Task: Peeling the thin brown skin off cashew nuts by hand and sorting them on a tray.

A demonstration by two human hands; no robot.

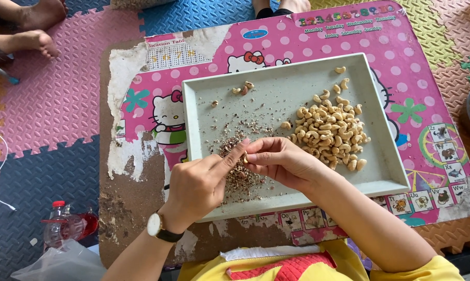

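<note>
My left hand (196,184) and right hand (276,158) pinch one cashew (245,157) over tray (297,195); slip could flick it toward peeled pile (328,130) at 2 o'clock.

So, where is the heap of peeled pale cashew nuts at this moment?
In the head view, the heap of peeled pale cashew nuts lies in the right half of the grey rectangular tray, just beyond the right hand.

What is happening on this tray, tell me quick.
A person sits over a pale rectangular tray on a worn pink board. Both hands meet above a heap of brown skin flakes: the right hand pinches a single cashew, and the left hand, with a wristwatch, works at it with its fingertips. A pile of peeled cashews lies on the tray's right side, and a few loose nuts lie near the top edge.
</note>
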